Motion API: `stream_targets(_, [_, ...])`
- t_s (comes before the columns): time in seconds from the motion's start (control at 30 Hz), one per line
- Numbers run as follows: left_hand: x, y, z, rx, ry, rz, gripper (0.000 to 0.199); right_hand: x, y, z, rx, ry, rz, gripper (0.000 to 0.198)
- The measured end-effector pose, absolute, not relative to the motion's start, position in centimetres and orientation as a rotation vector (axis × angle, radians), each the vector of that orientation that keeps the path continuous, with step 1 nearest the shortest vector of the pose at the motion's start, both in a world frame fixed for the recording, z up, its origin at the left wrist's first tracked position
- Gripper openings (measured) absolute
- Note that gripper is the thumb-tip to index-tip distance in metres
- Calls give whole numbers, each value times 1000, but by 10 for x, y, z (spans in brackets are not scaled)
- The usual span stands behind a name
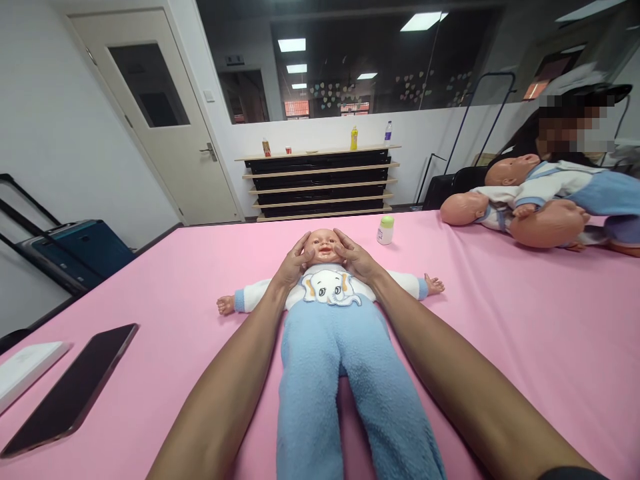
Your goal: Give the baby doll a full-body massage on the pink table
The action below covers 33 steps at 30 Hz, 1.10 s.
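Observation:
A baby doll (pixel 330 347) lies on its back on the pink-covered table (pixel 175 267), its head at the far end and its arms spread sideways. It wears a white top with an elephant face and fuzzy light-blue trousers. My left hand (pixel 294 261) cups the left side of the doll's head, thumb on its cheek. On the opposite side, my right hand (pixel 359 257) holds the head the same way, its thumb by the mouth. The fingertips curve around the sides of the head and are partly hidden. A small white bottle with a green cap (pixel 385 230) stands beyond my right hand.
More baby dolls (pixel 540 200) lie piled at the far right, close to a person (pixel 575 120) in a cap. A dark phone (pixel 73 390) and a white box (pixel 27 370) rest at the near left. Behind the table stands a low shelf (pixel 320 155) with bottles.

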<state>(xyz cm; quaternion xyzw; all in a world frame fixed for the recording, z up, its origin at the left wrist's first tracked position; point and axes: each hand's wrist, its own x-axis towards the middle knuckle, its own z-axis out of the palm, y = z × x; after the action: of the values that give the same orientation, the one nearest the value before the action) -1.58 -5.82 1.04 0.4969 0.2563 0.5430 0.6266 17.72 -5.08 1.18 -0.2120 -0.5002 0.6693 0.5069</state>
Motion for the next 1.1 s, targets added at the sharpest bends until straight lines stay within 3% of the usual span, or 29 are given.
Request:
stream_targets(0.17, [-14, -60, 12, 1148, 609, 1266, 82, 174, -48, 9, -584, -1202, 1505, 66])
stream_targets(0.37, [-13, -67, 15, 1337, 758, 1286, 107, 177, -58, 15, -683, -1433, 1303, 100])
stream_targets(0.67, [-16, -60, 12, 1145, 575, 1263, 85, 178, -57, 16, -499, -1235, 1602, 85])
stream_targets(0.9, [-12, -58, 10, 1132, 626, 1291, 76, 174, -49, 10, -582, -1183, 1516, 65])
stream_targets(1.1, [-13, -60, 9, 1308, 730, 1328, 98, 177, -61, 16, -687, -1472, 1259, 101])
